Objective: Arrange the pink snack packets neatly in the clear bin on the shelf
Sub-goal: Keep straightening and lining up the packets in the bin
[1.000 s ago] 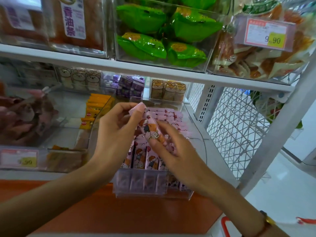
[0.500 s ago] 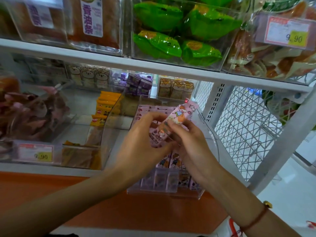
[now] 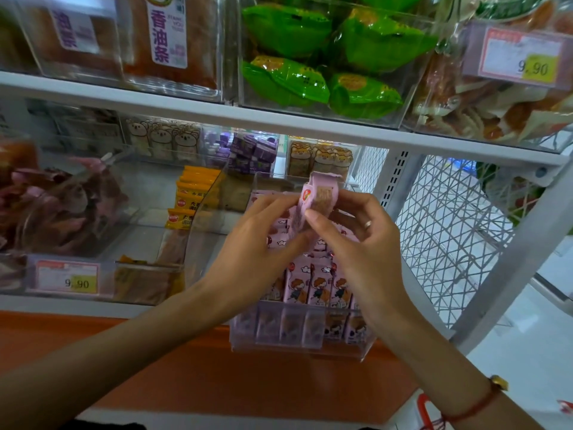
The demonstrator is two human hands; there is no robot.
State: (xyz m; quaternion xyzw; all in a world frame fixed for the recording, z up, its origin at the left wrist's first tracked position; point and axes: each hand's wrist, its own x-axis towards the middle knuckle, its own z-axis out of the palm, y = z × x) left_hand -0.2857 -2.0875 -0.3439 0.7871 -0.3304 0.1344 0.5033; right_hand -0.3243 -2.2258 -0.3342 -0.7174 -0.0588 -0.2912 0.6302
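Nearest the camera, both forearms reach in from 6 o'clock, a red cord bracelet [image 3: 474, 408] on the right wrist. The left hand [image 3: 257, 243] and right hand [image 3: 362, 240] meet above the clear bin [image 3: 297, 349], and both pinch a single pink snack packet [image 3: 313, 200] between fingertips and thumb, the left on its lower end, the right on its side. The packet is held roughly upright with its back panel toward the camera, apparently so it can be turned to match the stock below. In the bin, at 6 o'clock of the held packet, a front row of pink packets [image 3: 313, 287] stands upright with printed faces forward, evidently for display; more pink packets lie behind, partly hidden by the hands. The bin sits at the front edge of the lower shelf [image 3: 62, 305], within easy reach. At 9 o'clock, yellow packets [image 3: 189, 197] occupy a neighbouring bin. Farther back stand purple boxes [image 3: 251, 153]. At 12 o'clock, on the upper shelf, are green snack bags [image 3: 322, 57].
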